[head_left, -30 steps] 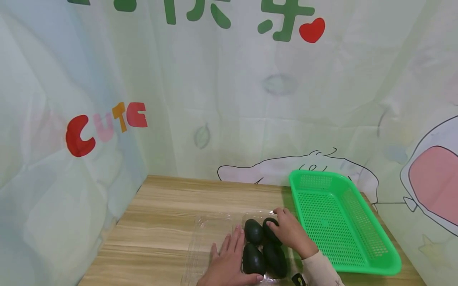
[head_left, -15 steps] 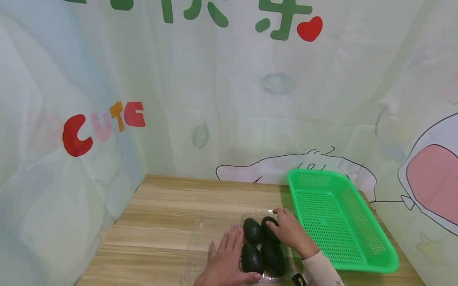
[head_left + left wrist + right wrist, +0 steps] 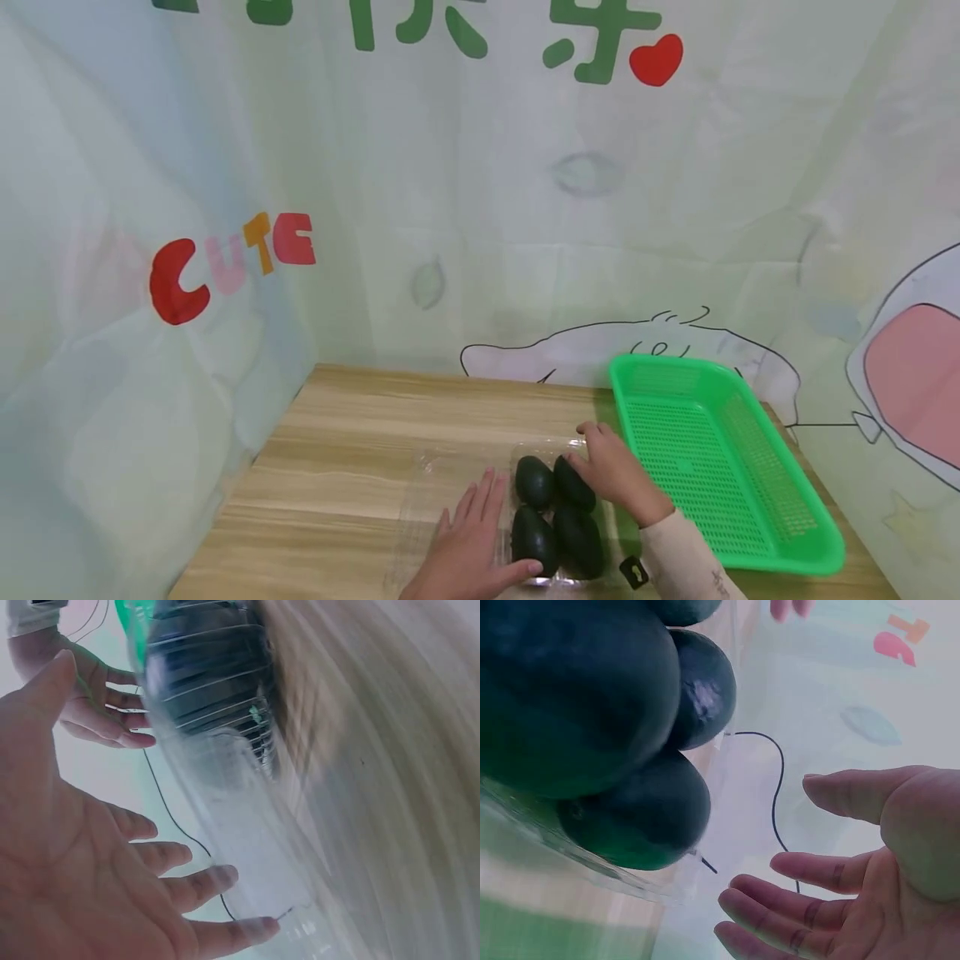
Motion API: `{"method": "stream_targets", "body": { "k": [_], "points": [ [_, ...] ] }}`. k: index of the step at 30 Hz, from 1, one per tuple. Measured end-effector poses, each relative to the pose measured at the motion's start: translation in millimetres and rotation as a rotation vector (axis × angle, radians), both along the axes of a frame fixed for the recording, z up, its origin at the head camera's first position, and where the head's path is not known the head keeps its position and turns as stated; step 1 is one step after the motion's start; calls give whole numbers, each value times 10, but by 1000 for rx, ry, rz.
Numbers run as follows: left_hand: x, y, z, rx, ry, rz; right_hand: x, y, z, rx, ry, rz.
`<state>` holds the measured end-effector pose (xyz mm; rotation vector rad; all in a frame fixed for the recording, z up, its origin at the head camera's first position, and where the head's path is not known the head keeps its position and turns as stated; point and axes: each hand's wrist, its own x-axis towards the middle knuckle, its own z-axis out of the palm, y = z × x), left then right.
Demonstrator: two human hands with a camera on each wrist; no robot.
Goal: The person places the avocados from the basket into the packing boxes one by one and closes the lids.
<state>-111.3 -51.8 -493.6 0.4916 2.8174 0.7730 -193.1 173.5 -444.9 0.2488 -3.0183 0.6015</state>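
Note:
Several dark green avocados (image 3: 534,482) sit in two rows in one half of a clear plastic clamshell box (image 3: 431,508), whose lid lies spread to the left. My left hand (image 3: 465,542) is at the inner side of the filled half, fingers straight, its thumb by the near left avocado (image 3: 532,542). At the far right avocado (image 3: 576,485) is my right hand (image 3: 618,475). In the right wrist view a gap separates the relaxed right fingers (image 3: 780,911) from the fruit. Palm and spread fingers of the left hand show in the left wrist view, with nothing held.
A green perforated plastic basket (image 3: 697,467) stands right of the box, close to the right forearm. Near the right sleeve is a small black object (image 3: 633,572). A printed cloth (image 3: 510,208) rises behind the wooden table (image 3: 337,450).
My right hand has come up slightly off the far right avocado, and more of that fruit shows. My left hand has barely shifted.

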Motion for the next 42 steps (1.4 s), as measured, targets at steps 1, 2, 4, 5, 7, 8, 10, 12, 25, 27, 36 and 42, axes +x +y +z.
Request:
{"method": "stream_targets", "body": {
  "k": [1, 2, 4, 5, 7, 8, 10, 12, 25, 27, 36, 42],
  "points": [
    [11, -8, 8, 16, 5, 3, -15, 2, 16, 2, 1, 0],
    [21, -14, 12, 23, 10, 5, -30, 5, 31, 6, 3, 3],
    [37, -25, 18, 36, 21, 13, -64, 11, 63, 12, 1, 8],
    [44, -30, 19, 39, 31, 15, -82, 13, 79, 19, 1, 13],
    [60, -38, 25, 42, 40, 21, -125, 15, 112, 37, 4, 24],
    [66, -40, 27, 38, 39, 24, -149, 15, 127, 46, 4, 30],
    [79, -46, 37, 36, 42, 25, -194, 12, 159, 60, -1, 34],
    [98, -53, 54, 49, 36, 30, -233, 9, 189, 76, -16, 35],
    [406, -149, 96, 917, -224, 268, -430, 20, 209, 159, -133, 34],
    [446, -182, 53, 1010, -288, 281, -452, 16, 201, 165, -150, 40],
    [553, -268, -172, 1177, -609, 309, -512, -9, 145, 188, -237, 57],
    [537, -315, -151, 1119, -706, 392, -486, -44, 121, 184, -273, 114]
  ]
}}
